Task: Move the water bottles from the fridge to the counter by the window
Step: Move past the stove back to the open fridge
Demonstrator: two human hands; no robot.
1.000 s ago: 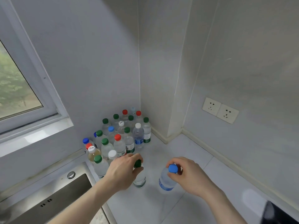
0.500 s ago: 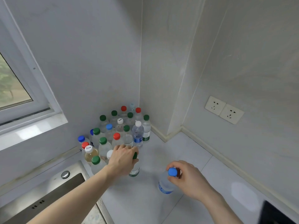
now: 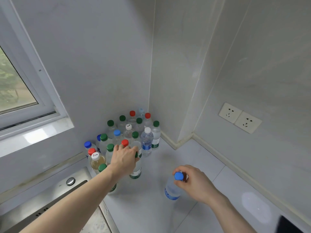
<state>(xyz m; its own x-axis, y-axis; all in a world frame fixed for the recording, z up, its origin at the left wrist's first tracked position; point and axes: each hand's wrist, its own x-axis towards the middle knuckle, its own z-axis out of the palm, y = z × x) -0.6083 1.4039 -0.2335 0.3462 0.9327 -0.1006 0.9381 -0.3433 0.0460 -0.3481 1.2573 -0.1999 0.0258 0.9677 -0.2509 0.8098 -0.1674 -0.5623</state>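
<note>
Several water bottles (image 3: 147, 142) with green, red, blue and white caps stand packed in the corner of the white counter (image 3: 193, 158), right of the window (image 3: 15, 91). My left hand (image 3: 125, 158) grips the top of a green-capped bottle (image 3: 136, 170) at the front edge of that cluster; its base rests on the counter. My right hand (image 3: 193, 181) holds a blue-capped bottle (image 3: 172, 188) by the neck, upright on the counter, apart from the cluster to the right.
A steel sink (image 3: 50, 199) lies at the lower left, its rim beside my left forearm. Two wall sockets (image 3: 239, 117) sit on the right wall. A dark object (image 3: 289, 226) shows at the lower right corner.
My left hand has carried the green-capped bottle back toward the cluster. My right hand and the blue-capped bottle have stayed roughly in place on the counter.
</note>
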